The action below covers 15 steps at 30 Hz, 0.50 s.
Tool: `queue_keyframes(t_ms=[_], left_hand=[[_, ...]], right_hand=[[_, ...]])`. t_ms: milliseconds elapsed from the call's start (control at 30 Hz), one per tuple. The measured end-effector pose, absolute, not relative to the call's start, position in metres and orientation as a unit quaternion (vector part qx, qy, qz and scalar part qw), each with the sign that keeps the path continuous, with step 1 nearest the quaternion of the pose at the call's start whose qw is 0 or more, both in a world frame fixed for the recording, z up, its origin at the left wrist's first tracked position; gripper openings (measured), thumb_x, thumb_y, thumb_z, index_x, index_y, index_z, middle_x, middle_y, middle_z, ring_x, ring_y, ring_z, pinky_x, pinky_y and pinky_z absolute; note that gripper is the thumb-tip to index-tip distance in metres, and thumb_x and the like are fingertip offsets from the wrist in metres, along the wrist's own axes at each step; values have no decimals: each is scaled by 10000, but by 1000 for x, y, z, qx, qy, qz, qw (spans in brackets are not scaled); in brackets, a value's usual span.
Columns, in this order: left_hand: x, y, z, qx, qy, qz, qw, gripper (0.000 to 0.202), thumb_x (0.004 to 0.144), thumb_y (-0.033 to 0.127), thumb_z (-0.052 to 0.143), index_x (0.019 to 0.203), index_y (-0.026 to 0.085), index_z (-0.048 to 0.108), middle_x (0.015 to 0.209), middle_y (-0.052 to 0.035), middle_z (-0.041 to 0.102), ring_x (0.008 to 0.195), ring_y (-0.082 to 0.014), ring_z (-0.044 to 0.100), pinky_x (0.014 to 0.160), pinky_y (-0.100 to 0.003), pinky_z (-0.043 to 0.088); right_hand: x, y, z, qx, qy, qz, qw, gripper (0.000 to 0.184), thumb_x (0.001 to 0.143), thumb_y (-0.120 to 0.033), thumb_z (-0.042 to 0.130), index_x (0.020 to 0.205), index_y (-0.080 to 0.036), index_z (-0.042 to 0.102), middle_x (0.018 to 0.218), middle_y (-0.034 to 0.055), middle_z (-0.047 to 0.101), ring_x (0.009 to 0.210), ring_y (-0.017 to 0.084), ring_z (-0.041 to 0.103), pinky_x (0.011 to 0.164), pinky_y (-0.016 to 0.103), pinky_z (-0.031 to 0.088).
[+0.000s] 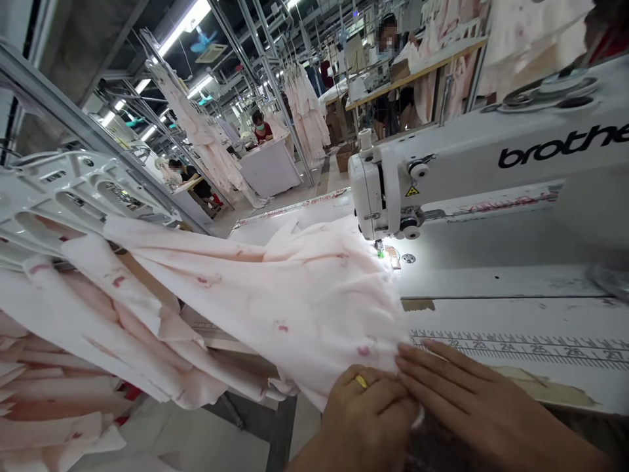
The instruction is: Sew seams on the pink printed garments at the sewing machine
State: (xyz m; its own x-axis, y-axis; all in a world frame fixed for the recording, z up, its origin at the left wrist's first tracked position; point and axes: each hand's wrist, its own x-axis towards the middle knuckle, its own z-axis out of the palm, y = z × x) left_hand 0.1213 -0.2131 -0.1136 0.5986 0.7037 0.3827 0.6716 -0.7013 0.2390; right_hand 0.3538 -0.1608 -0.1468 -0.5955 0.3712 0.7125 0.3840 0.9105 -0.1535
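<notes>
The pale pink printed fabric (275, 308) is light, soft and limp, so it will slip and is best held near its edge. It runs from the presser foot (379, 248) of the Brother sewing machine (457, 170) toward the near left. The left hand (366, 413) curls, apparently pinching the near edge; the right hand (476, 393) lies open, fingers spread, pressing flat beside it.

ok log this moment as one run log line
left hand and right hand on pale pink printed fabric | beside: brother sewing machine | table ruler scale
</notes>
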Motion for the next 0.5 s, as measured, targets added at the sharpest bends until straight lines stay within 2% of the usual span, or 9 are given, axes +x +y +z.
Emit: queue_keyframes(t_ms=[67,133,200,233,267,300,333,400,500], left_hand=[[117,-203,-91,903,369,208,75,161,1054,281,713,907,246,768,887,-40,843,786,-214,803,782,-362,695],[114,-184,-65,909,356,185,115,174,1112,296,676,1000,210,778,963,-35,853,915,-201,821,920,-346,686],[113,-156,-44,918,347,170,93,217,1150,255,592,1227,173,778,1191,-85,864,1167,-236,810,1075,-384,653],[114,-140,-37,922,353,148,65,277,1156,231,561,1346,158,749,1365,-121,830,1355,-270,754,1177,-425,612],[116,-124,-33,924,363,110,41,323,1148,196,546,1417,152,719,1475,-143,786,1466,-294,693,1227,-457,580],[118,-108,-31,922,380,62,24,341,1131,149,538,1423,150,713,1504,-151,768,1485,-306,679,1231,-476,574],[119,-94,-30,916,401,10,17,337,1110,108,535,1385,147,726,1473,-153,779,1438,-311,707,1196,-476,592],[122,-72,-33,898,433,-72,15,278,1078,61,536,1212,151,762,1257,-128,830,1194,-291,792,1034,-432,643],[125,-56,-40,891,441,-106,-6,220,1054,49,556,1066,171,739,996,-75,791,935,-252,770,827,-364,609]], right_hand=[[355,-152,-137,-149,-907,-63,388,448,1161,-70,367,1281,-182,784,1273,64,861,1183,188,808,1079,326,624],[354,-143,-123,-127,-929,-44,344,437,1162,-54,366,1190,-180,784,1199,64,866,1100,183,808,1054,327,611],[352,-134,-109,-110,-945,12,308,433,1145,-37,372,1064,-197,766,1050,60,843,941,198,774,941,349,609],[350,-129,-102,-95,-951,37,293,426,1132,-26,379,994,-202,741,971,58,811,858,205,732,860,357,593],[349,-124,-97,-73,-956,57,278,413,1119,-18,390,938,-204,712,907,55,769,793,209,680,791,364,564],[347,-119,-92,-49,-961,67,262,401,1110,-13,400,901,-202,685,864,52,728,754,211,633,753,369,533],[346,-115,-88,-25,-966,64,250,393,1111,-17,407,879,-199,666,835,46,692,731,210,595,741,375,512],[344,-107,-82,19,-975,29,221,381,1118,-34,416,871,-194,658,810,36,648,708,209,542,752,389,495],[340,-99,-77,61,-979,-37,189,355,1100,-54,443,872,-195,674,775,28,613,670,219,483,722,413,470]])
